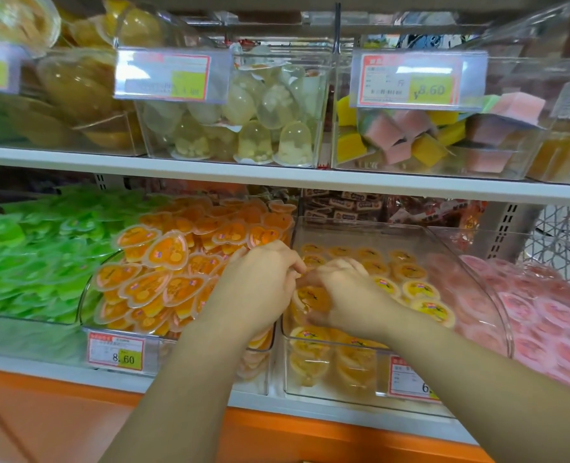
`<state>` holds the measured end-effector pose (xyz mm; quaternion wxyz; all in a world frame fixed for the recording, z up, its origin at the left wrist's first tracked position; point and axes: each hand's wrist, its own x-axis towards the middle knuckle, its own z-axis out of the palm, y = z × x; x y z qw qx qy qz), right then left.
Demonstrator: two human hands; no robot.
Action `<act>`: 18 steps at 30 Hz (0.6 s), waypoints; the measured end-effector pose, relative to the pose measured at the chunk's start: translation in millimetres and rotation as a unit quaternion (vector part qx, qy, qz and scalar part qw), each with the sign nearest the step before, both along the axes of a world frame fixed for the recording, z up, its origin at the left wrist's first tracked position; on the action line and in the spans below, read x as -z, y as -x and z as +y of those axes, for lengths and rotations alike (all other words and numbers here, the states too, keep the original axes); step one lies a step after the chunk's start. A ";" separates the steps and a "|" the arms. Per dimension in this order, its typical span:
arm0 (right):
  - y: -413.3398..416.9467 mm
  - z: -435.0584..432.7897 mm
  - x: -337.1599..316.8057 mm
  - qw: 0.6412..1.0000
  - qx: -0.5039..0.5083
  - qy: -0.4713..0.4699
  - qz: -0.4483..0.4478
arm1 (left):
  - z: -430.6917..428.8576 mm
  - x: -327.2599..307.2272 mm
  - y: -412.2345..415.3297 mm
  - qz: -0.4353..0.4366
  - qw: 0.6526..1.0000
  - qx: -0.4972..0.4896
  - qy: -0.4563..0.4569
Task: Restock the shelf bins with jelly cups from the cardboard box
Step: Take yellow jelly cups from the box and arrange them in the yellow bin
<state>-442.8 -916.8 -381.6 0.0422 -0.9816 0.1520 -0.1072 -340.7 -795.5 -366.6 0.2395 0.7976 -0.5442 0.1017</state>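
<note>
Right hand grasps a jelly cup over the clear bin | left hand curled alongside, hold unclear | bin part-filled, room left at back | cardboard box unseen

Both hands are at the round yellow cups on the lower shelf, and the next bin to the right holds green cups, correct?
No. The head view shows pink cups in that bin; green cups sit far left. Left hand and right hand are at the yellow cups, as stated.
</note>
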 end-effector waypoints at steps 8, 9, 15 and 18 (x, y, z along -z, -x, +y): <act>2.8 -2.0 1.9 0.999 0.012 0.009 0.051 | 0.3 -0.6 0.0 0.008 1.000 0.002 -0.005; 1.9 -1.0 3.4 0.998 0.012 0.012 0.053 | 1.2 0.1 -0.7 0.008 1.000 0.003 -0.004; 20.9 -10.8 -8.4 0.999 0.038 0.014 0.029 | 1.9 -5.5 3.4 -0.024 0.999 -0.009 -0.037; 42.0 -20.4 -12.0 0.996 0.073 0.023 0.054 | -3.7 -7.2 12.4 -0.101 0.992 -0.049 -0.051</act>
